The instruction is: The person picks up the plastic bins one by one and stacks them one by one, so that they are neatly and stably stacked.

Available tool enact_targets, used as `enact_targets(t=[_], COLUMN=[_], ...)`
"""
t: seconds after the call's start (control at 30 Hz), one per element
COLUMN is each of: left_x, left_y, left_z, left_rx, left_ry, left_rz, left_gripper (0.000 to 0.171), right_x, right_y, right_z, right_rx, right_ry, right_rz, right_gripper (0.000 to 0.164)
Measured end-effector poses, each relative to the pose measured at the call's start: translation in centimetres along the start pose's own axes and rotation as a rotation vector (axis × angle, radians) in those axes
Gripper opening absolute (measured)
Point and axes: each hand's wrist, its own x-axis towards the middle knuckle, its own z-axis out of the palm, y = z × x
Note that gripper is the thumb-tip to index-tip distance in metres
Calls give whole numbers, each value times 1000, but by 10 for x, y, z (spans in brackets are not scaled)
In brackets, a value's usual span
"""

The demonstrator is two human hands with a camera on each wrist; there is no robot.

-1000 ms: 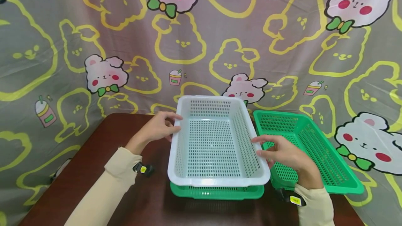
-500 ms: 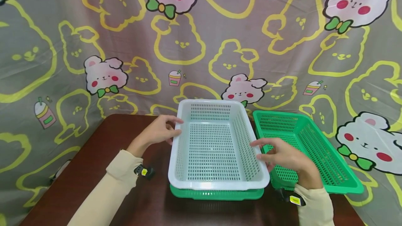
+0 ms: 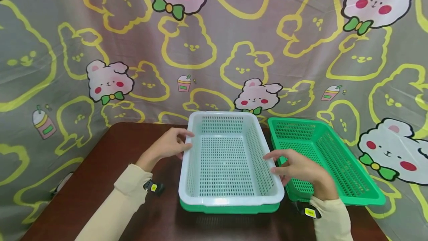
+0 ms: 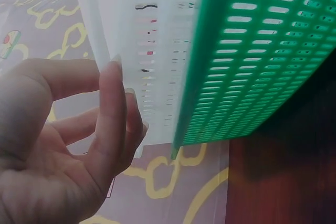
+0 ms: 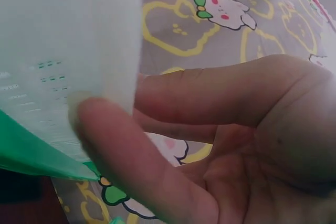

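A person in cream sleeves (image 3: 123, 192) holds a white slotted basket (image 3: 230, 201) partway inside a lower green basket (image 3: 230, 209), the two rims apart, above a dark red-brown table (image 3: 127, 148). The left hand (image 3: 172, 143) pinches the white basket's left rim between thumb and fingers; the right hand (image 3: 297, 164) pinches its right rim the same way. Compared with a second ago, the white basket sits lower and a narrower strip of green shows below its near rim. A second green basket (image 3: 337, 155), its slotted floor in view, stands on the white basket's right, where the right hand covers part of it. The white basket hides most of the lower green basket's inside. Behind the white basket hangs a grey cloth (image 3: 220, 32) printed with rabbits and yellow outlines.
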Motion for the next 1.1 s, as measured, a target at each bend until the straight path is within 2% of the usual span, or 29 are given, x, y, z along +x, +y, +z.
enact_targets(t=[0.33, 0.6, 0.87, 1.1], left_x=[2, 2, 4, 5], left_y=[-6, -11, -9, -9], left_z=[8, 14, 13, 15], left_rx=[2, 9, 26, 52], left_ry=[-18, -4, 1, 1], left_rz=[-32, -46, -35, -43], left_gripper=[43, 40, 38, 37], right_x=[0, 4, 5, 7], right_y=[0, 0, 2, 5], right_z=[4, 9, 9, 11], right_rx=[-38, -61, -53, -52], right_ry=[6, 8, -8, 7], right_rz=[46, 76, 71, 104], right_gripper=[54, 56, 55, 53])
